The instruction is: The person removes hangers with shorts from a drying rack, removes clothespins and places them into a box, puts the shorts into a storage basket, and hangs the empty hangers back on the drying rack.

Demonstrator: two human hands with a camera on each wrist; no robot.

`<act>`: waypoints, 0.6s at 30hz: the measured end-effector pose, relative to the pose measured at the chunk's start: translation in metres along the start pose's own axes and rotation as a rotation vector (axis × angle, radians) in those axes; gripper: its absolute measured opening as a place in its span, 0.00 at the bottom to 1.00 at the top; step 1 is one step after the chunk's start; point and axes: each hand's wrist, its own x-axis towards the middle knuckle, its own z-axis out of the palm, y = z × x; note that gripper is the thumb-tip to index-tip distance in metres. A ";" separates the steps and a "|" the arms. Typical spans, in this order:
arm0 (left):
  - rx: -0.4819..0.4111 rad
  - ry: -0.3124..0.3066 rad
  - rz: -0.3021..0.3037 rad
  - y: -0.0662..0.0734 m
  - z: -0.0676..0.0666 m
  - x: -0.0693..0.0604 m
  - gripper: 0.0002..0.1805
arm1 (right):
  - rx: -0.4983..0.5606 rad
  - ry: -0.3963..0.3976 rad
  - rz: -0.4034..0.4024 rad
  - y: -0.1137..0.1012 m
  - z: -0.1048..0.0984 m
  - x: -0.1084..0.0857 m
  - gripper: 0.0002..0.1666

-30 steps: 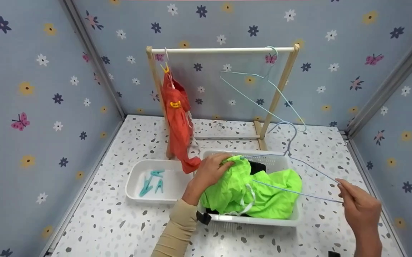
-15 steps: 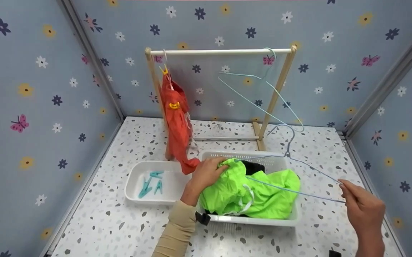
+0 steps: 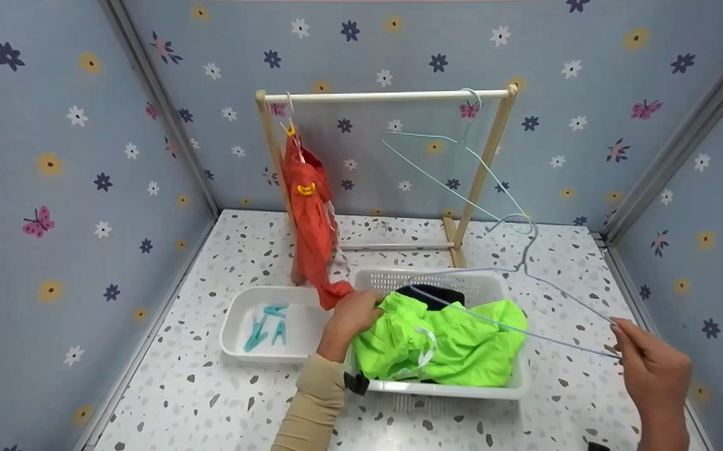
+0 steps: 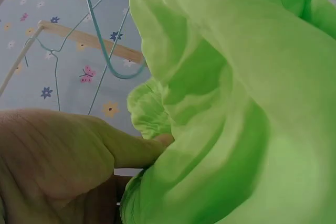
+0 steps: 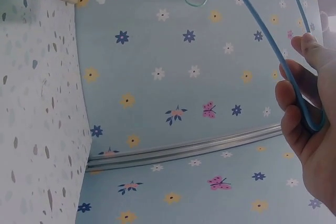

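Bright green cloth [image 3: 462,338] with a white drawstring lies bunched in a white basket [image 3: 449,391]. The left hand [image 3: 354,319] pinches its left edge; in the left wrist view the thumb of that hand [image 4: 68,156] presses into the green fabric [image 4: 220,108]. The right hand [image 3: 656,369] grips one end of a blue wire hanger [image 3: 562,289], whose other end reaches over the cloth and basket. In the right wrist view the fingers of the right hand [image 5: 315,103] curl round the bent corner of the blue wire [image 5: 262,27].
A rack with a white bar [image 3: 374,96] stands behind, bearing red cloth [image 3: 314,232] with yellow clips at its left and a pale green hanger [image 3: 424,170] at its right. Turquoise clothespins [image 3: 279,332] lie in a white tray [image 3: 236,351]. Black cloth [image 3: 440,295] shows in the basket.
The right hand has moved right with the blue hanger, whose far end no longer sits inside the green cloth. The left hand and the cloth edge it holds have moved slightly lower.
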 end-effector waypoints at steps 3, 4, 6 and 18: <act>0.029 -0.024 -0.041 0.001 -0.002 -0.001 0.05 | -0.005 0.012 0.011 0.001 -0.001 0.001 0.14; 0.030 -0.029 -0.051 0.002 -0.003 -0.002 0.06 | -0.007 0.005 0.007 0.001 0.000 0.000 0.14; 0.013 -0.049 -0.072 0.002 -0.005 -0.003 0.07 | -0.014 -0.013 0.007 0.000 0.001 0.000 0.14; -0.197 -0.080 0.003 0.001 -0.033 -0.032 0.25 | 0.056 -0.009 0.012 -0.009 0.012 0.004 0.16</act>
